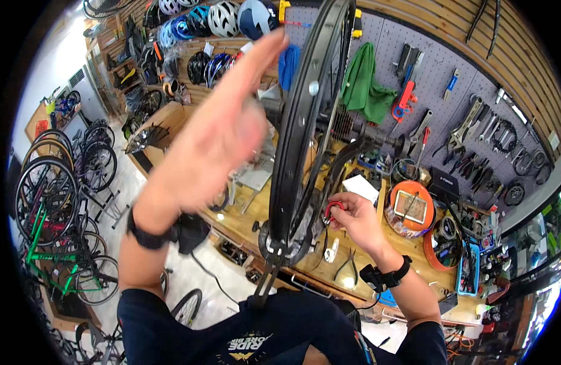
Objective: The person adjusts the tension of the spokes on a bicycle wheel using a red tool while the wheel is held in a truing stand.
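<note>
A bicycle wheel (290, 137) with a bare black rim stands upright in front of me, its edge turned toward me. My left hand (222, 137) is raised at the wheel's left, smeared by motion. Its fingers are stretched out flat and hold nothing. To the right of the rim, low down, my right hand (354, 218) pinches a small red spoke wrench (334, 210), partly hidden by the fingers. Beneath that hand, pliers (347, 266) and a small white-handled tool (332, 250) lie on the wooden bench (311, 263).
An orange-lidded tub (412, 210), an orange bowl (438, 258) and a blue tray (468, 271) stand at the bench's right. Hand tools and a green cloth (367, 85) hang on the pegboard (435, 61). Helmets (223, 19) line the back shelf; bicycles (55, 201) stand at the left.
</note>
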Demonstrator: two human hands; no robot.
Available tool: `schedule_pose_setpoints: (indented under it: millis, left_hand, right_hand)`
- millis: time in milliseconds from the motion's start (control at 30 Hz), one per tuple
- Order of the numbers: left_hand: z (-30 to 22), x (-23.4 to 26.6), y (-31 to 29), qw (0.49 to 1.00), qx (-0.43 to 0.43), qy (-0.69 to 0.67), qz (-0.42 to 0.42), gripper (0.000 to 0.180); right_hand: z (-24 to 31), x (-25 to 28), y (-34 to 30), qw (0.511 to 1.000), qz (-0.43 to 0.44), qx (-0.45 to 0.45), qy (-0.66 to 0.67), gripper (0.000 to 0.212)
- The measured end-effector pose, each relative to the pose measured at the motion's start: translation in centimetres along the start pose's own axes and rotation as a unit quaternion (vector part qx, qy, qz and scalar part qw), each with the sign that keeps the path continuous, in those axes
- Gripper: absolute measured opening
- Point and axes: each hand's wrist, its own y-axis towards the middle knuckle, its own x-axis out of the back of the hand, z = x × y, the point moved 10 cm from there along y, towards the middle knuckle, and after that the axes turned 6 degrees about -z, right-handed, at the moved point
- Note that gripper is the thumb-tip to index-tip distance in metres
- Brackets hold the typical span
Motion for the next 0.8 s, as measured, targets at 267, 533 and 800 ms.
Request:
schedule_pose_setpoints:
  millis: [267,533,800]
  left_hand:
    - [1.9,-2.2,2.3,0.946,0.131,-0.293,0.053,0.098]
    - [15.3,-2.6,-23.0,0.877,0.409,-0.249,-0.031,0.06]
    - [13.7,-0.3,-32.8,0.837,0.472,-0.137,-0.241,0.029]
  right_hand:
    - [-2.7,3.9,-5.4,0.999,0.006,-0.031,0.013,0.024]
    - [-7.0,7.2,-9.5,0.994,-0.035,-0.098,0.02,0.025]
    - [-10.2,9.5,-12.1,0.989,-0.1,-0.111,0.007,0.02]
